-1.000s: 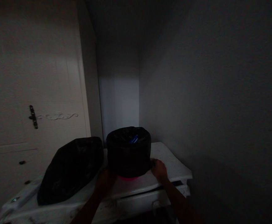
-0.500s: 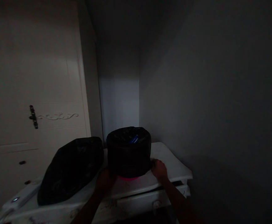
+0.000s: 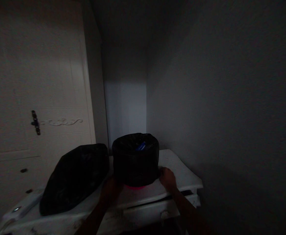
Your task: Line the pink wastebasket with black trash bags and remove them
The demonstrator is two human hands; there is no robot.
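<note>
A round container stands on a white dresser [image 3: 177, 168], its sides covered by a black plastic bag [image 3: 135, 166] that is drawn over the rim and sags inside. Below the bag's lower edge a bright pink strip of the container [image 3: 135, 187] shows. A blue label with pale lettering [image 3: 141, 146] lies in the sunken top. My right hand [image 3: 167, 179] pinches the bag's edge low on the right side. At the lower left, my left hand [image 3: 110, 190] is closed against the bag's edge; deep shadow blurs its fingers.
Another large black plastic bag [image 3: 76, 178] lies on the dresser to the left, close by my left hand. A dresser drawer [image 3: 152, 209] with a round knob is below the top. A white wardrobe door [image 3: 59, 81] stands left, a grey wall [image 3: 218, 98] right. The room is dim.
Almost nothing differs; both hands stay at the lower sides of the bagged container. The picture is slightly darker now.
</note>
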